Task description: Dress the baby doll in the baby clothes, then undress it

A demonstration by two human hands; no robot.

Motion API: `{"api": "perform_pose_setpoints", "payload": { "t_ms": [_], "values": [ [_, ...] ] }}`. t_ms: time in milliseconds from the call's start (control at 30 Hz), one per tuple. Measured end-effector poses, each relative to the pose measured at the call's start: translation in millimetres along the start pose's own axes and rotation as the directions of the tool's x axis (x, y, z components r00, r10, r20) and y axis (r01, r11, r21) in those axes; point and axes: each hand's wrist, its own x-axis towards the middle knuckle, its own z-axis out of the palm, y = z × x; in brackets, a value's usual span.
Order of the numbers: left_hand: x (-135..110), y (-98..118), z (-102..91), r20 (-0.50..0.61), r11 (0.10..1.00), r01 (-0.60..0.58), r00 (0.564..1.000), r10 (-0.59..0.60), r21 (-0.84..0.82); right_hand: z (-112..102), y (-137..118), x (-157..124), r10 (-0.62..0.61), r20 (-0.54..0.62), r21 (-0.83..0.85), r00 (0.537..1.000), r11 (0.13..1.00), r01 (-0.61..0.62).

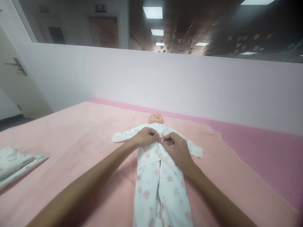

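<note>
A baby doll [155, 118] lies on its back with its head at the far end. It wears a white long-sleeved shirt [149, 155] with a pink print, sleeves spread to both sides. White printed trousers [146, 192] stretch below the shirt toward me. At the middle of the chest, my left hand [145, 136] pinches the shirt's front edge. My right hand [177, 146] is closed on the same opening from the other side, its fingertips meeting the left ones. A small pinkish spot, perhaps a button, shows between the fingertips; the fingers partly hide it.
A peach blanket [94, 135] lies under the doll, over a bright pink surface [255, 151]. Folded printed cloth [16, 165] rests at the left edge. Behind stands a white wall [177, 82] with dark glass above. A door [16, 72] is at far left.
</note>
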Motion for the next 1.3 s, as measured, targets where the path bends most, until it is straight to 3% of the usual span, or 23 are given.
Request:
{"api": "perform_pose_setpoints", "payload": {
  "t_ms": [267,567,733,833,967,1100,1300],
  "values": [
    [4.4,-3.1,-10.5,0.058,0.997,-0.045,0.997,0.041,0.066,-6.3,4.4,1.1,-0.083,0.016,-0.031,0.996,0.996,0.083],
    [1.2,0.4,-9.2,0.061,0.983,-0.089,0.995,0.08,0.159,-1.5,7.5,2.3,-0.021,0.011,0.055,1.0,0.998,0.02],
    [-1.1,1.4,-14.7,0.047,0.982,-0.091,0.995,0.085,0.164,-13.4,0.6,7.0,0.026,0.107,0.071,0.994,0.997,-0.034],
    [3.4,0.7,-19.2,0.011,0.991,-0.054,0.999,0.053,0.124,-24.8,-4.4,21.6,0.119,0.174,0.064,0.978,0.989,-0.131],
    [18.8,2.5,-18.3,-0.159,0.986,0.013,0.987,0.014,0.166,-30.9,-6.4,51.4,0.219,0.292,-0.017,0.931,0.975,-0.224],
    [32.3,5.2,-17.0,-0.093,0.995,0.007,0.996,0.003,0.101,-26.1,-1.9,69.1,0.278,0.333,-0.09,0.901,0.961,-0.263],
    [34.7,1.7,-25.3,-0.005,0.999,0.05,0.999,-0.05,0.002,-22.5,9.1,70.6,0.368,0.359,-0.06,0.858,0.926,-0.372]
  ]
}}
